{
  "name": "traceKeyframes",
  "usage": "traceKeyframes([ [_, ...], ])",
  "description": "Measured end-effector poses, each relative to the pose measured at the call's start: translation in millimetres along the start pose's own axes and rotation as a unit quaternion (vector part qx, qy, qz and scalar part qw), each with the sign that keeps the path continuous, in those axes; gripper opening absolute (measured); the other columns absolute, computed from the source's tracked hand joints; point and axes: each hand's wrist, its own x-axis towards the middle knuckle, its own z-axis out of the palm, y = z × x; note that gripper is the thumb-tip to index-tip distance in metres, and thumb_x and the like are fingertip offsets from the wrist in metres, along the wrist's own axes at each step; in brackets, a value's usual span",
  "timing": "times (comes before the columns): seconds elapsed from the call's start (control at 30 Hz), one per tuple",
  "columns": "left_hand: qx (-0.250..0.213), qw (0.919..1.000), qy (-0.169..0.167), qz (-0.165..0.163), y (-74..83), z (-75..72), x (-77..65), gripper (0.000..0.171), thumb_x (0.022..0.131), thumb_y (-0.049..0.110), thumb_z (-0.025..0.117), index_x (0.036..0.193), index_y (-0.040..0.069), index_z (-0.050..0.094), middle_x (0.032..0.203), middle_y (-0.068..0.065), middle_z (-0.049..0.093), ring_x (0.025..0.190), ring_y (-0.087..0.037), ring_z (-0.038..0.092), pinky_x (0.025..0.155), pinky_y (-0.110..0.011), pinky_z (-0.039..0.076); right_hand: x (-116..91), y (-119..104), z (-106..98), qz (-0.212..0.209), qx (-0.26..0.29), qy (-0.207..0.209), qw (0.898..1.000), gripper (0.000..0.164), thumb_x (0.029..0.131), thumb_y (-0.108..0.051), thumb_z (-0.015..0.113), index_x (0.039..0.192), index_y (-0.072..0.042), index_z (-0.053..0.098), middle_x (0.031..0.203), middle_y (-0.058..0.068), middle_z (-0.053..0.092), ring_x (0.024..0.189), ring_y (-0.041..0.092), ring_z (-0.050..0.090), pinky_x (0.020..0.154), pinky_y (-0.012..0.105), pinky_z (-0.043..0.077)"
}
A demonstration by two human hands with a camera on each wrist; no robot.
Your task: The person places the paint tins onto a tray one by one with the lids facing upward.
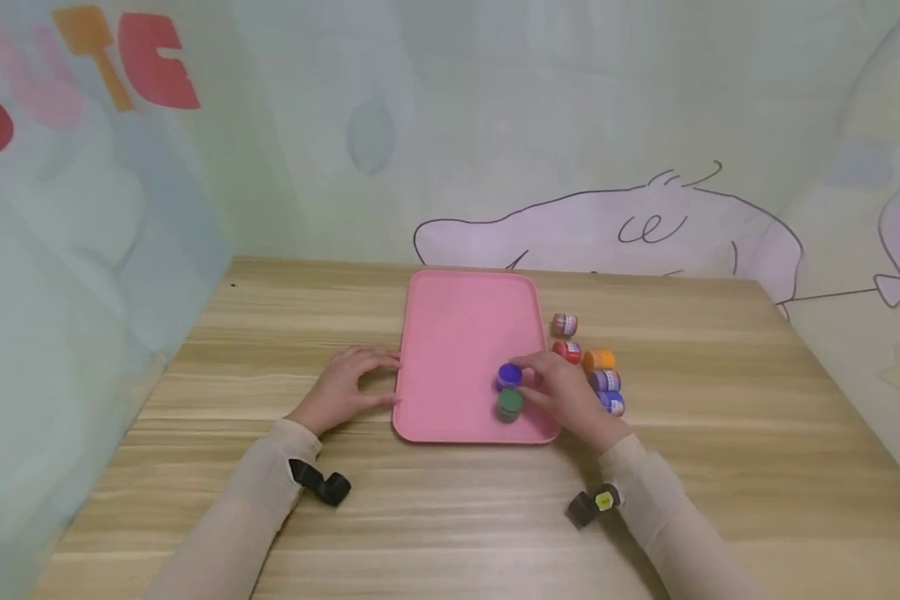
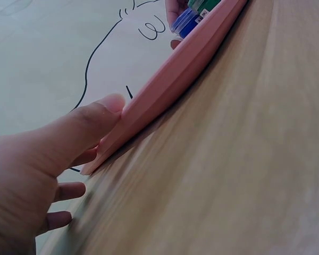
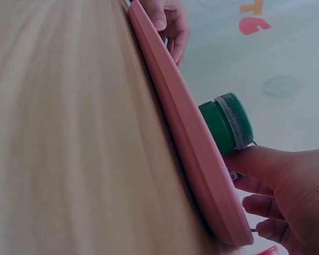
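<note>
A pink tray (image 1: pixel 461 333) lies on the wooden table. Along its left edge, the fingertips of my left hand (image 1: pixel 345 387) touch the rim, thumb apart from the fingers; the left wrist view shows the thumb against the tray's side. Over the tray's lower right part, my right hand (image 1: pixel 570 396) pinches a small blue paint jar (image 1: pixel 508 376) between thumb and fingers. Just in front of it a green paint jar (image 1: pixel 508 405) stands upright on the tray. In the right wrist view the green jar (image 3: pixel 226 123) mostly hides the blue one.
Right of the tray lie several more paint jars: a brownish one (image 1: pixel 565 324), a red one (image 1: pixel 567 351), an orange one (image 1: pixel 599 359), a purple one (image 1: pixel 604 381) and a blue one partly behind my right hand. A printed cloth backdrop (image 1: pixel 307 167) rises behind the table.
</note>
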Motion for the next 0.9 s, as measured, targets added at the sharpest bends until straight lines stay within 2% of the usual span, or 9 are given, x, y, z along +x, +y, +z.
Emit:
traceKeyframes([
  [0.23, -0.002, 1.0, 0.002, -0.001, 1.2, -2.1, -0.2, 0.051, 0.077, 0.036, 0.08, 0.121, 0.016, 0.066, 0.134, -0.004, 0.061, 0.127, -0.028, 0.049, 0.11, -0.051, 0.03, 1.4, -4.9, -5.0, -0.005, -0.015, -0.006, 1.0, 0.042, 0.084, -0.013, 0.073, 0.124, -0.006, 0.062, 0.118, 0.01, 0.067, 0.11, 0.027, 0.062, 0.096, 0.045, 0.051],
  [0.67, -0.005, 1.0, -0.005, -0.002, 1.7, -0.4, 1.5, 0.051, 0.077, 0.037, 0.079, 0.122, 0.016, 0.066, 0.134, -0.004, 0.061, 0.127, -0.029, 0.049, 0.11, -0.051, 0.03, -1.2, -1.6, -10.6, 0.021, -0.016, -0.009, 1.0, 0.037, 0.086, -0.016, 0.071, 0.121, -0.008, 0.064, 0.119, 0.009, 0.068, 0.109, 0.026, 0.063, 0.094, 0.043, 0.052],
  [0.9, -0.007, 1.0, -0.004, -0.003, 0.2, -1.1, -0.4, 0.051, 0.077, 0.036, 0.079, 0.122, 0.016, 0.066, 0.136, -0.004, 0.059, 0.128, -0.03, 0.048, 0.111, -0.052, 0.029, 2.2, -3.0, -18.0, 0.031, -0.081, 0.026, 0.996, 0.033, 0.088, -0.014, 0.068, 0.12, -0.006, 0.064, 0.119, 0.012, 0.065, 0.11, 0.029, 0.058, 0.094, 0.044, 0.051],
])
